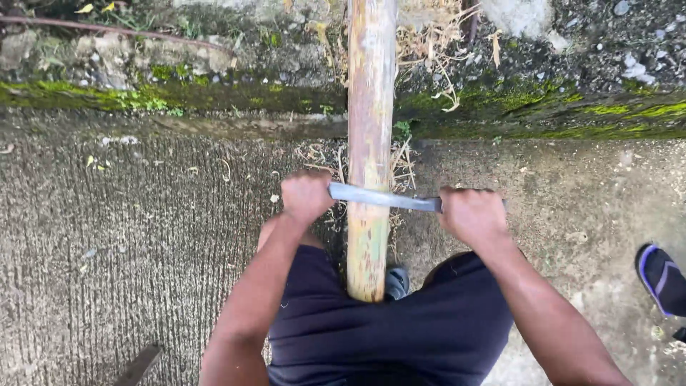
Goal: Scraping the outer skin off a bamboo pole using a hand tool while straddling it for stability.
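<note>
Bamboo pole [370, 129] lies lengthwise btwn the person's legs, running from the lap out over the concrete ground [143, 236] toward the mossy edge [557, 111]. Long blade [382, 198] sits crosswise on it. Risk: blade could skid off the rounded, slick surface toward the thighs, or the pole could roll since nothing visibly pins it. Left hand [307, 194] fist closed on blade's far end; right hand [471, 214] closed round handle end. Both forearms angled inward, wrists low, knuckles up.

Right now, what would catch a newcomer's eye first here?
A long bamboo pole runs up the middle of the view, over rough concrete ground. A metal blade lies across it, gripped by the left hand and the right hand. Green moss lines the ledge behind.
</note>
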